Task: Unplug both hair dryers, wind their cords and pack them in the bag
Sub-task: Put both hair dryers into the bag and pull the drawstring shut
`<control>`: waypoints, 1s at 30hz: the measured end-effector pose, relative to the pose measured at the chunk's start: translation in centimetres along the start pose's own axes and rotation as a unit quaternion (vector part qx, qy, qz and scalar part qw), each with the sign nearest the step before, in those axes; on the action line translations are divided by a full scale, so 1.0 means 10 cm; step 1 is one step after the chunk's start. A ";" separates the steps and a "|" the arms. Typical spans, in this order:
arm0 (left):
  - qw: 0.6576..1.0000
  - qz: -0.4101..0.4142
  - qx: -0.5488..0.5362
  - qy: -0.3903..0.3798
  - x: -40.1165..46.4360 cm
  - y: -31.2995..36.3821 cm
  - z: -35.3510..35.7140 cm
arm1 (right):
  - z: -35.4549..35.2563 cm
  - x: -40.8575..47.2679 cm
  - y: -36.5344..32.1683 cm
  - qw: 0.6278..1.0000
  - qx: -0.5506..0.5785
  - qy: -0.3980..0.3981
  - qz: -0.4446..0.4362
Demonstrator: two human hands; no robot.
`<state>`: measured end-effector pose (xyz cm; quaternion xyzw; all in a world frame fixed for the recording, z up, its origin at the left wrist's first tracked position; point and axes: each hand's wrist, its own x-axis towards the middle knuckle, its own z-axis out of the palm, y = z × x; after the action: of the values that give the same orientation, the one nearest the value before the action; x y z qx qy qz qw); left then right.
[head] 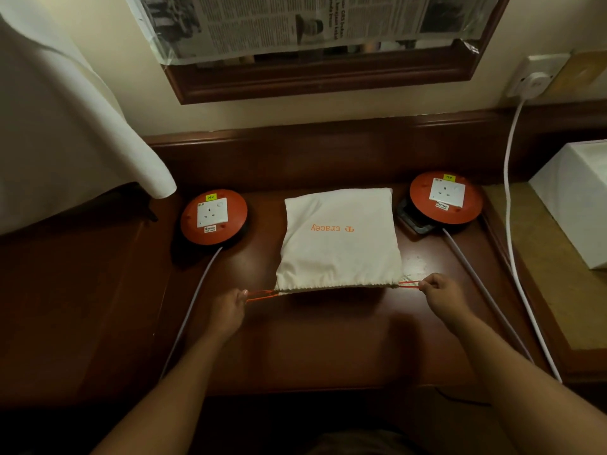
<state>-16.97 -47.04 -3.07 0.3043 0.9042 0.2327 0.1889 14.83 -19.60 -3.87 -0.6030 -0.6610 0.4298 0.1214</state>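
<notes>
Drawstrings are what you have in both hands: your left hand pinches the orange cord loops at the bag's left corner, your right hand pinches the matching red cords at the right corner, fingers closed on them. Pulling outward both ways looks meant to cinch the gathered mouth, which faces you.

The cream cloth bag lies flat on the dark wooden worktop, between two orange extension reels. No dryers are visible; I judge they're inside, though the bag hides them. Both reel sockets are empty, so unplugging seems done.

Orange print on the bag reads "tracey", upside down from your side. Each reel carries a yellow tag, seemingly "M4" and "M9", and a small sticker reading "5 METERS". Newspaper above is too small to read.
</notes>
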 end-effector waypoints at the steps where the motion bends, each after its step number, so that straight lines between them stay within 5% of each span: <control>1: 1.000 -0.003 0.007 0.012 -0.02 -0.03 0.00 | 0.02 -0.01 0.02 1.000 -0.002 0.001 0.005; 12: 0.995 -0.057 0.061 0.045 -0.13 -0.26 0.20 | -0.08 -0.09 0.13 0.990 -0.055 0.105 0.072; 20: 0.995 -0.035 0.087 0.016 -0.24 -0.14 0.44 | 0.05 -0.26 0.07 0.957 -0.285 -0.021 0.056; 25: 0.995 -0.006 0.070 -0.069 -0.17 0.23 0.64 | 0.42 -0.26 -0.03 0.963 -0.255 -0.047 -0.072; 30: 0.992 -0.028 0.002 -0.126 -0.06 0.46 0.80 | 0.65 -0.31 -0.11 0.980 -0.178 -0.060 -0.061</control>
<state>-10.54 -41.74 -7.01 0.3067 0.8817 0.1852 0.3071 10.45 -25.06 -5.85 -0.5465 -0.7684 0.3329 -0.0018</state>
